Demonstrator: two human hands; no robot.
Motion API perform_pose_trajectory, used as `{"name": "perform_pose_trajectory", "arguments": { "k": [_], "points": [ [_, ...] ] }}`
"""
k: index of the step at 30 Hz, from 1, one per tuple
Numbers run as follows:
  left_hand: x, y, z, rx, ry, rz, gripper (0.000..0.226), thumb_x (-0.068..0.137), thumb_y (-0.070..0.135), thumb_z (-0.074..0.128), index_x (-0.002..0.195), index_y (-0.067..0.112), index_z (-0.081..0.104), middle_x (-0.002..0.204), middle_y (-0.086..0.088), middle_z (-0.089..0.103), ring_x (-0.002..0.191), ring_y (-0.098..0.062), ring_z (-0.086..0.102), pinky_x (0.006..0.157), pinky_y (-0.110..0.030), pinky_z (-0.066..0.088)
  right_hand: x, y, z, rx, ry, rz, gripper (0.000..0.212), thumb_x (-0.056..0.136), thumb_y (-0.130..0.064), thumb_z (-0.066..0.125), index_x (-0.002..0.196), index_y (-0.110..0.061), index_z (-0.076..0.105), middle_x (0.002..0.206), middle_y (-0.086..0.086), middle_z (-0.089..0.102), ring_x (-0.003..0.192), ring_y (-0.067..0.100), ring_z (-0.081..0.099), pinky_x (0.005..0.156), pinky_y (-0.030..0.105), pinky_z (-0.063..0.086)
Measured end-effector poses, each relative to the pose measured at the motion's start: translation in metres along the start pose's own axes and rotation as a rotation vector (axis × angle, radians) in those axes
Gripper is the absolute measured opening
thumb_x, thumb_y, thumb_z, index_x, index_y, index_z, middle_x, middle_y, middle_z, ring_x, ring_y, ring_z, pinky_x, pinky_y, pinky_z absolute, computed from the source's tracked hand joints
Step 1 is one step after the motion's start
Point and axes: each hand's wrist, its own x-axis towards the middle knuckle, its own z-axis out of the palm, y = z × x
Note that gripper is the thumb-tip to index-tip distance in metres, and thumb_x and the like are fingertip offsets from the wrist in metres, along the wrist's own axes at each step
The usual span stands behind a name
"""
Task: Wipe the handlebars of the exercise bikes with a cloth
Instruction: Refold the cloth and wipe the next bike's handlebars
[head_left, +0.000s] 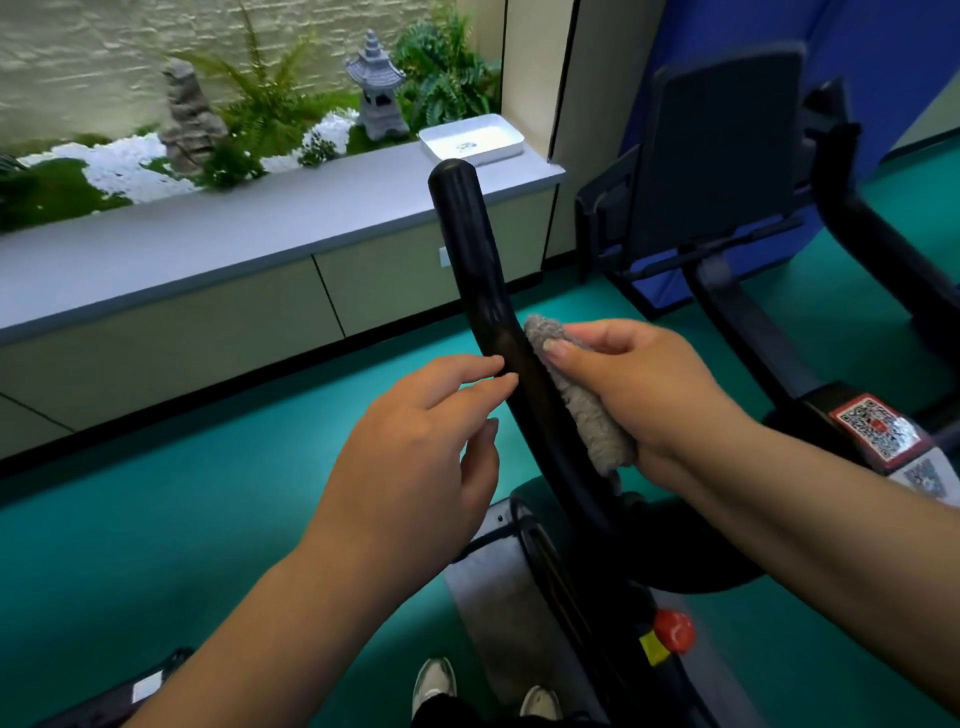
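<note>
Beside handlebar (483, 291): QR-code sticker (875, 427), unreadable; right hand (639, 384) grips cloth (587, 410).

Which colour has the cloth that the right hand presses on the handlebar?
Grey. The fuzzy grey cloth shows best in the head view, against the black curved handlebar.

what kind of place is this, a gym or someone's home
Most likely a gym or fitness room, not a home: an exercise bike handlebar being wiped with a cloth, QR code stickers on the bike frame, and green sports-type flooring.

Handlebar (478, 270) smooth glossy black; cloth (587, 410) grey, nubbly.
</note>
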Motion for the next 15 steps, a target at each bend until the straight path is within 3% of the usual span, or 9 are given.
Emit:
{"name": "perform_pose_trajectory", "arguments": {
  "k": [3, 7, 10, 13, 15],
  "points": [
    [0.002, -0.001, -0.001, 0.0, 0.0, 0.003, 0.035, 0.086, 0.02, 0.048, 0.113, 0.016, 0.07, 0.118, 0.004, 0.065, 0.106, -0.011, 0.058, 0.094, -0.019, 0.041, 0.019, -0.008, 0.016, 0.164, -0.068, 0.126, 0.012, 0.091, -0.012, 0.061, 0.101, -0.006, 0.066, 0.081, 0.008, 0.071, 0.062, 0.013, 0.066, 0.059, 0.023, 0.054],
    [0.003, -0.001, -0.002, 0.001, 0.003, 0.014, 0.034, 0.086, 0.019, 0.048, 0.111, 0.016, 0.07, 0.115, 0.004, 0.065, 0.105, -0.011, 0.058, 0.095, -0.019, 0.042, 0.046, -0.031, 0.037, 0.455, -0.209, 0.206, 0.016, 0.099, -0.016, 0.046, 0.092, -0.016, 0.06, 0.071, -0.001, 0.065, 0.056, 0.008, 0.063, 0.057, 0.02, 0.053],
    [0.005, -0.001, -0.001, -0.003, 0.006, 0.011, 0.032, 0.085, 0.018, 0.05, 0.11, 0.017, 0.071, 0.114, 0.004, 0.066, 0.105, -0.011, 0.059, 0.094, -0.022, 0.043, 0.043, -0.031, 0.033, 0.559, -0.278, 0.207, 0.012, 0.098, -0.013, 0.048, 0.094, -0.015, 0.06, 0.074, 0.001, 0.068, 0.064, 0.013, 0.065, 0.062, 0.027, 0.057],
    [0.007, -0.002, -0.001, -0.009, 0.011, 0.01, 0.03, 0.085, 0.016, 0.053, 0.108, 0.018, 0.071, 0.111, 0.005, 0.066, 0.103, -0.01, 0.059, 0.094, -0.019, 0.043, 0.034, -0.019, 0.025, 0.571, -0.232, 0.158, 0.01, 0.093, -0.007, 0.055, 0.094, -0.013, 0.064, 0.071, 0.0, 0.072, 0.064, 0.012, 0.069, 0.06, 0.026, 0.059],
    [0.008, -0.003, -0.001, -0.013, 0.007, 0.014, 0.029, 0.084, 0.015, 0.053, 0.108, 0.017, 0.071, 0.111, 0.005, 0.066, 0.103, -0.01, 0.059, 0.094, -0.018, 0.042, 0.032, -0.016, 0.026, 0.577, -0.201, 0.146, 0.012, 0.091, -0.006, 0.058, 0.101, -0.01, 0.065, 0.08, 0.004, 0.072, 0.069, 0.014, 0.069, 0.063, 0.029, 0.059]
  ]
}}
